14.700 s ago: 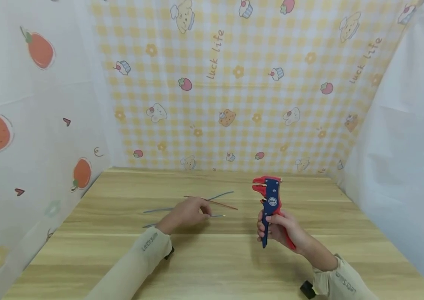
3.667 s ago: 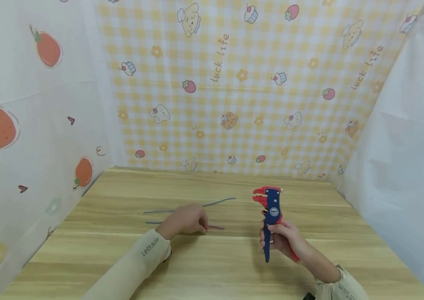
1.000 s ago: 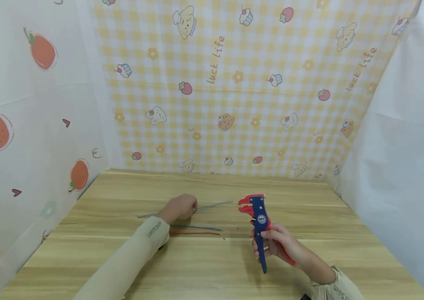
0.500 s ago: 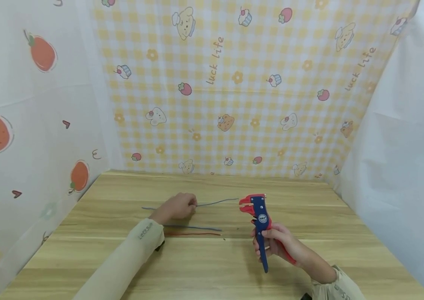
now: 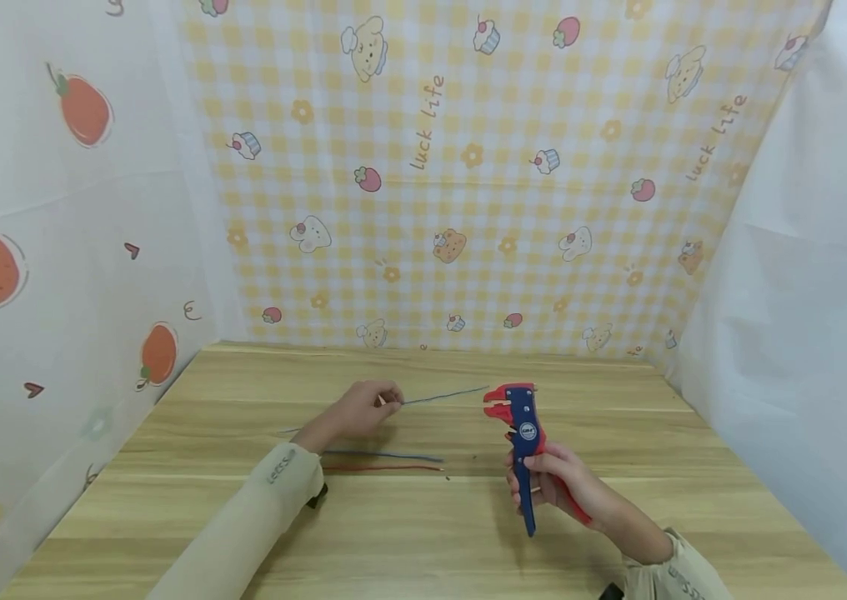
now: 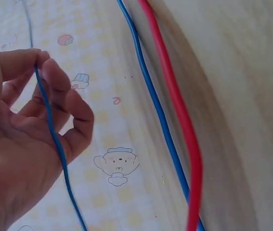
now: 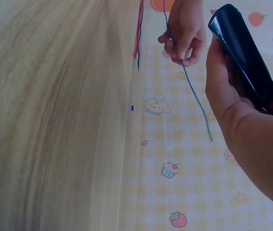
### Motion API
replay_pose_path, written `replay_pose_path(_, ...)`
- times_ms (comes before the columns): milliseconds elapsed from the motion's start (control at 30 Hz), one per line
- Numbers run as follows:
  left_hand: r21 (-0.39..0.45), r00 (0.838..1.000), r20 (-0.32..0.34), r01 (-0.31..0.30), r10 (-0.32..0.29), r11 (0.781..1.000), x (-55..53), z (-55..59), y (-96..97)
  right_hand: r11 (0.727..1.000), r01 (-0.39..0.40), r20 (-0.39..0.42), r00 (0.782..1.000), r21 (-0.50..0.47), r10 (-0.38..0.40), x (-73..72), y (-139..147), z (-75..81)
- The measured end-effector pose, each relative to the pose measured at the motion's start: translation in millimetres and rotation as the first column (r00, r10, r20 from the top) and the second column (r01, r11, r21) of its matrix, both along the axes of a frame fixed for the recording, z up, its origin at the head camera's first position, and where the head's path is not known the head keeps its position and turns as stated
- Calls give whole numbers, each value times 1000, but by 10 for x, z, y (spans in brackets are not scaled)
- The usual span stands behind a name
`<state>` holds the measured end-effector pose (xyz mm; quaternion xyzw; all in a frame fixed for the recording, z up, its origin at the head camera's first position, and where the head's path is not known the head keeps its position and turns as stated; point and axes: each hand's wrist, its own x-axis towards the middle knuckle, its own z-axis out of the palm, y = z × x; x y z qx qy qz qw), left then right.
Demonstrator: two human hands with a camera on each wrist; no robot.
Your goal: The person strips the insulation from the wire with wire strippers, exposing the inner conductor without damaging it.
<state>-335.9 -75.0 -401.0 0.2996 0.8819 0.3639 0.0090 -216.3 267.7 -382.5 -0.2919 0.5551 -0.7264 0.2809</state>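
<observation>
My left hand (image 5: 360,410) pinches a thin blue wire (image 5: 442,396) between thumb and index finger, lifted off the table. In the left wrist view this blue wire (image 6: 54,134) runs across the palm. Its free end points right, close to the tip of a red and dark-blue wire stripper (image 5: 527,429); whether they touch, I cannot tell. My right hand (image 5: 569,483) grips the stripper's handles, holding it upright with a gap between its red jaws. Under my left forearm lie a second blue wire (image 5: 393,455) and a red wire (image 5: 393,468), side by side and partly hidden.
Small scraps (image 5: 448,478) lie on the wooden table (image 5: 393,542) near the ends of the two lying wires; a blue scrap (image 7: 133,108) shows in the right wrist view. A patterned cloth (image 5: 468,208) hangs behind the table, with more sheeting at both sides.
Earlier my left hand held the red wire, which now lies beside the second blue wire. Over the last second the other blue wire has risen and shifted right towards the stripper.
</observation>
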Motion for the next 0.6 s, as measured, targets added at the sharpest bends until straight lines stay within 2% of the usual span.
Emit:
replay_pose_path(200, 92, 998, -45, 57, -53, 994, 31, 25, -28, 999, 20, 7, 1000, -27, -20, -6, 2, -3)
replay_pose_path(433, 189, 998, -30, 62, -57, 980, 31, 15, -58, 998, 64, 4, 998, -28, -64, -8, -2, -15)
replay_pose_path(600, 221, 997, -19, 81, -79, 972, 28, 21, -75, 996, 86, 10, 996, -11, -86, 9, -5, -19)
